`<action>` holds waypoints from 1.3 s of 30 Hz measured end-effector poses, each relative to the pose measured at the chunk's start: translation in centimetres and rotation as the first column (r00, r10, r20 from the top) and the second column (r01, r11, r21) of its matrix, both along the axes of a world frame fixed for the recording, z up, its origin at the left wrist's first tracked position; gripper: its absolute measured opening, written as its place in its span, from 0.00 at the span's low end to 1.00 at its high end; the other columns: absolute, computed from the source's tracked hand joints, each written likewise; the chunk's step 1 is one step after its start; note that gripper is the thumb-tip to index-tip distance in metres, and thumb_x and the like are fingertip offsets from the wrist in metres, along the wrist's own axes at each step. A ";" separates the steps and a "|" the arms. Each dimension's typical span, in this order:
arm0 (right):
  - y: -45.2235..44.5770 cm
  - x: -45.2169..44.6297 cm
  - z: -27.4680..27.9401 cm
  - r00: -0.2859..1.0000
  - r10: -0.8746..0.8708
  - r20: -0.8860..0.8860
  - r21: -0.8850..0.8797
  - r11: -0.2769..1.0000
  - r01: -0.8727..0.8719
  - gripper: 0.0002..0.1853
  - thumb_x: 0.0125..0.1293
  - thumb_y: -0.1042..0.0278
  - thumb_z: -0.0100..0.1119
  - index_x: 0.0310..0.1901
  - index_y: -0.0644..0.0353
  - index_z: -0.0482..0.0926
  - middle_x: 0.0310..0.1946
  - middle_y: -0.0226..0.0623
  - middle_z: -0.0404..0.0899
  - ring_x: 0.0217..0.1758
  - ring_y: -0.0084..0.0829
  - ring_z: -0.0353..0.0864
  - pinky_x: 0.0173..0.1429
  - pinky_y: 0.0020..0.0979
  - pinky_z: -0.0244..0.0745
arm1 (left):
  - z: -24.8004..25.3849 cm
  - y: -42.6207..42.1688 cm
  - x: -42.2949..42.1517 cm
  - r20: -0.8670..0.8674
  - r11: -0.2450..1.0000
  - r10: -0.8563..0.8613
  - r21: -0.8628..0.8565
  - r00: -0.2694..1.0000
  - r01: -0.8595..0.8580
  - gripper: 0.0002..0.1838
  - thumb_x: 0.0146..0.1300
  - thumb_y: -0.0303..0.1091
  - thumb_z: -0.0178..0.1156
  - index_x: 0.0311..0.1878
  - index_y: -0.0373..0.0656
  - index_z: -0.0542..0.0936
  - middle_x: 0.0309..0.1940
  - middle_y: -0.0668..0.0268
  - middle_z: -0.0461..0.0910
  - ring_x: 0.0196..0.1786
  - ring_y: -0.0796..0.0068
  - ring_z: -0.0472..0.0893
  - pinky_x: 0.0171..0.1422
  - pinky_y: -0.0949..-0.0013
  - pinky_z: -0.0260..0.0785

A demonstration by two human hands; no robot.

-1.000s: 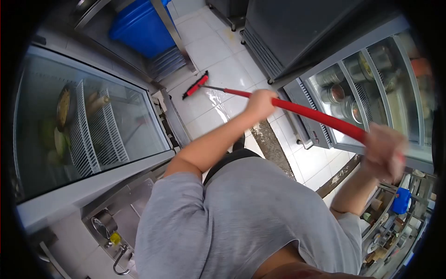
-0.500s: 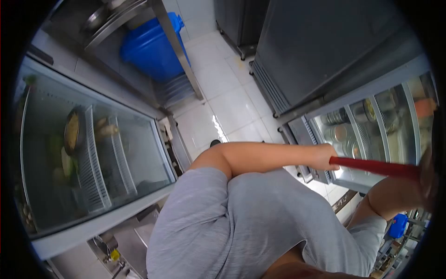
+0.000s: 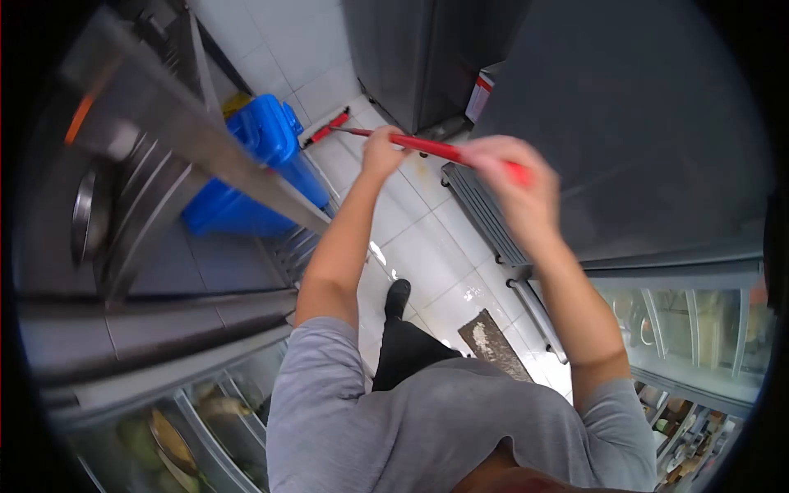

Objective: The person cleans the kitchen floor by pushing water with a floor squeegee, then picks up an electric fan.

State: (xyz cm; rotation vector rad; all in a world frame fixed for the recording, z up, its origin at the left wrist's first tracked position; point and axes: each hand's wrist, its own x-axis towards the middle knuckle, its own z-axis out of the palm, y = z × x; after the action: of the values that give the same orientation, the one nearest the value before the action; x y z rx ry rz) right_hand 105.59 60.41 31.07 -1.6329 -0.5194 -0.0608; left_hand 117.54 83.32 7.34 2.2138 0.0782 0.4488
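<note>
Both of my hands grip a long red pole (image 3: 431, 147). My left hand (image 3: 383, 154) is closed round its thinner part, nearer the head. My right hand (image 3: 516, 177), blurred by motion, wraps the upper end of the pole. At the far end, a red and black brush or squeegee head (image 3: 327, 128) rests on the white tiled floor (image 3: 423, 251), beside the wall and just right of the blue bin. Wet, shiny patches show on the tiles.
A blue bin (image 3: 283, 160) stands behind a steel table frame (image 3: 238, 168) on the left. Dark steel cabinets (image 3: 633, 148) line the right. Glass-door fridges (image 3: 686, 324) are at lower right and lower left. A dark floor strip (image 3: 493, 343) lies near my shoe (image 3: 398, 298).
The view has moved forward along the aisle. My hands have swung from the right out to the front, and the tool head, out of sight half a second ago, shows by the far wall.
</note>
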 end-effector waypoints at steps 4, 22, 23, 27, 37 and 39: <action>12.6 11.2 -13.0 0.987 0.144 -0.074 0.114 0.984 -0.135 0.06 0.60 0.74 0.62 0.28 0.63 0.75 0.34 0.32 0.79 0.41 0.22 0.76 0.50 0.25 0.70 | -6.0 10.0 5.3 -0.281 0.989 0.144 0.075 0.949 -0.127 0.35 0.45 0.32 0.70 0.60 0.52 0.69 0.58 0.57 0.71 0.63 0.55 0.67 0.66 0.53 0.61; -7.6 -3.4 19.5 0.982 0.157 0.107 -0.060 0.987 -0.152 0.09 0.58 0.66 0.56 0.23 0.52 0.69 0.14 0.24 0.70 0.16 0.21 0.72 0.20 0.23 0.67 | 14.1 -19.7 -11.8 0.128 -0.001 -0.984 -0.706 0.126 0.708 0.09 0.53 0.35 0.66 0.35 0.40 0.81 0.20 0.62 0.79 0.26 0.72 0.80 0.32 0.69 0.68; -7.4 -2.6 18.7 0.959 0.283 0.036 -0.017 0.959 -0.282 0.08 0.57 0.68 0.56 0.23 0.54 0.69 0.12 0.25 0.69 0.14 0.21 0.70 0.17 0.23 0.65 | 14.2 -20.3 -12.3 0.123 -0.047 -0.990 -0.741 0.067 0.669 0.09 0.55 0.35 0.65 0.33 0.39 0.82 0.19 0.62 0.79 0.25 0.72 0.79 0.32 0.68 0.68; -4.8 -2.8 16.5 0.990 0.144 -0.013 -0.022 0.989 -0.144 0.05 0.54 0.73 0.57 0.26 0.57 0.71 0.11 0.28 0.69 0.09 0.23 0.68 0.12 0.24 0.64 | 11.7 -23.7 -13.6 0.031 -0.001 -0.999 -0.664 0.026 0.748 0.10 0.55 0.35 0.64 0.27 0.36 0.80 0.18 0.59 0.77 0.22 0.71 0.75 0.31 0.67 0.67; -3.3 -4.1 19.9 0.924 0.283 0.258 -0.037 0.958 -0.284 0.08 0.65 0.68 0.52 0.27 0.58 0.71 0.25 0.34 0.74 0.30 0.29 0.74 0.36 0.31 0.73 | 16.8 -10.2 -5.8 -0.160 0.434 -0.900 -0.259 0.404 0.863 0.08 0.44 0.32 0.64 0.31 0.44 0.83 0.25 0.58 0.81 0.32 0.59 0.81 0.37 0.63 0.72; -1.4 0.7 13.2 0.971 0.042 0.237 0.113 0.991 -0.070 0.05 0.61 0.72 0.56 0.28 0.61 0.73 0.28 0.37 0.77 0.32 0.30 0.76 0.38 0.31 0.72 | 12.0 -6.1 -0.2 0.041 0.777 -0.606 -0.182 0.794 0.603 0.08 0.42 0.30 0.65 0.30 0.45 0.83 0.28 0.55 0.80 0.36 0.57 0.80 0.41 0.60 0.72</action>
State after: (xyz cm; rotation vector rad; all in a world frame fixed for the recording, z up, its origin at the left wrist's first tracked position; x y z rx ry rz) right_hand 106.31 59.05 44.31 -1.4997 -0.7288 -0.2413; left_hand 117.35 77.26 19.31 1.9170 -0.5553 0.0497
